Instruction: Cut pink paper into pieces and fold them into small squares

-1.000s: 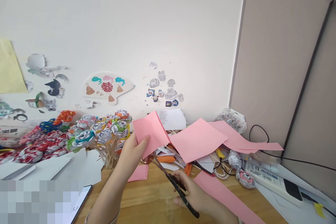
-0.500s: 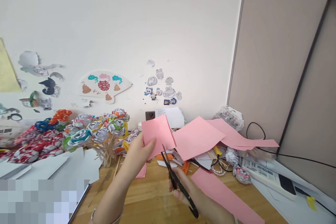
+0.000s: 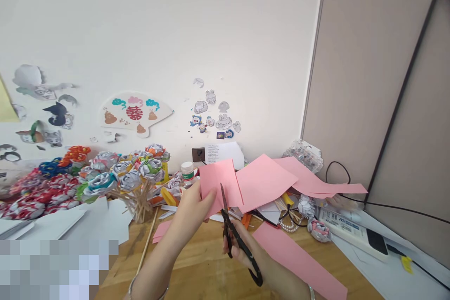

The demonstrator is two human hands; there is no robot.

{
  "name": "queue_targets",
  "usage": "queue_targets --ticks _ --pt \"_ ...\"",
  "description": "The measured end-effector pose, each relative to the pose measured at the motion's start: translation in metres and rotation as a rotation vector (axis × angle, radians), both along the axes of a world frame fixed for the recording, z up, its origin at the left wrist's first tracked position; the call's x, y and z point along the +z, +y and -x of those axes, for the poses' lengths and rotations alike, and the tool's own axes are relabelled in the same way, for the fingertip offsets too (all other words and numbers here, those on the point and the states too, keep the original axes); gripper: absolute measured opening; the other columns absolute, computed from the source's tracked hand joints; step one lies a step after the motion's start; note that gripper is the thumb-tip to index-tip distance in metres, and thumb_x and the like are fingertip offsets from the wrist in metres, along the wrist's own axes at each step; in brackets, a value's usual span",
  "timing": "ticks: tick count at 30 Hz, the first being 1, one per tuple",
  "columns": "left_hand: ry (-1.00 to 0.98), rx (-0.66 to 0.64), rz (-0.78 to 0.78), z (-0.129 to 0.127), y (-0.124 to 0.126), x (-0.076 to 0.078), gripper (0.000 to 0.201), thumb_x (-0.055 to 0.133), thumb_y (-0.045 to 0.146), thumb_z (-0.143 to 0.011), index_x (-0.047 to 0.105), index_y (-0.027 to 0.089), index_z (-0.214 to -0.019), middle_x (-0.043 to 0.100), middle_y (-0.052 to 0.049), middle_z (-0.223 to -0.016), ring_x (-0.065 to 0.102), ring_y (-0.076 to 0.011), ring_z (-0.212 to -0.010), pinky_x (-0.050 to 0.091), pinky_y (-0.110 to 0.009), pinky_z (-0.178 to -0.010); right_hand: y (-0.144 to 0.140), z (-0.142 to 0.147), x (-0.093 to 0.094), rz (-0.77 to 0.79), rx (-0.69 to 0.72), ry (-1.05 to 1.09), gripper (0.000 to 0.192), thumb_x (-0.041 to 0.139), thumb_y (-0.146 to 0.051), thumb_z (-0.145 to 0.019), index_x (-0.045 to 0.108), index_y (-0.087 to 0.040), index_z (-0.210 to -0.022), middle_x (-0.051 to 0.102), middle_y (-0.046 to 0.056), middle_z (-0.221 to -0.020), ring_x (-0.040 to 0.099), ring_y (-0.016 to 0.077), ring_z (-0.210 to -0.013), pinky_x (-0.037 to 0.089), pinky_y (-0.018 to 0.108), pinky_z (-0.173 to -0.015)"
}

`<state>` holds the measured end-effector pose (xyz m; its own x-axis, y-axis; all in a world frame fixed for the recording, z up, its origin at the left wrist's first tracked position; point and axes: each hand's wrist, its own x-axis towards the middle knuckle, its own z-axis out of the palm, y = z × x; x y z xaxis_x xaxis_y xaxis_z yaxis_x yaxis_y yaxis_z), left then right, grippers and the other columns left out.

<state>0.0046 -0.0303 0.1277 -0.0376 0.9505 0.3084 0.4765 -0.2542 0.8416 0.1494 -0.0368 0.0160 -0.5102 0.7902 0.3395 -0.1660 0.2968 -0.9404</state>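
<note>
My left hand (image 3: 195, 208) pinches the lower left edge of a folded pink paper sheet (image 3: 220, 183) and holds it up above the wooden desk. My right hand (image 3: 246, 255) grips black scissors (image 3: 239, 241), whose blades point up and touch the lower edge of that pink sheet near its middle. The sheet's right part spreads toward the back right over a pile of scraps.
Paper roses on sticks (image 3: 105, 180) crowd the left of the wooden desk (image 3: 197, 267). A long pink strip (image 3: 298, 262) lies at the right. A small white bottle (image 3: 187, 171), a bead string (image 3: 290, 226), a white power strip (image 3: 355, 234) and cables sit at the back.
The scissors swung from lying low and slanted to pointing upright at the sheet's lower edge. My left hand shifted the sheet right and slightly down. The view panned right.
</note>
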Motion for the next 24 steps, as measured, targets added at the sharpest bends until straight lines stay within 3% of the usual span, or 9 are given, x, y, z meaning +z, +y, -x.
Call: queue_targets --ticks 11,24 --pt "0.007 0.003 -0.033 -0.001 0.005 -0.010 0.013 0.044 0.031 -0.070 0.042 0.020 -0.064 0.045 0.008 -0.044 0.044 -0.0101 -0.030 0.034 -0.021 -0.031 -0.011 -0.006 0.021 -0.060 0.069 0.000 0.045 0.045 -0.057 -0.073 0.046 -0.027 -0.106 0.045 0.003 -0.080 0.044 0.0189 -0.075 0.037 0.037 -0.076" --pt "-0.057 -0.042 -0.023 -0.001 0.008 -0.014 0.020 0.044 0.037 -0.071 0.040 0.020 -0.061 0.043 0.009 -0.041 0.041 -0.0094 -0.029 0.030 -0.020 -0.029 -0.009 -0.004 0.015 -0.033 0.064 -0.003 0.047 0.045 -0.059 -0.073 0.045 -0.027 -0.107 0.043 0.003 -0.081 0.044 0.0184 -0.076 0.037 0.034 -0.075"
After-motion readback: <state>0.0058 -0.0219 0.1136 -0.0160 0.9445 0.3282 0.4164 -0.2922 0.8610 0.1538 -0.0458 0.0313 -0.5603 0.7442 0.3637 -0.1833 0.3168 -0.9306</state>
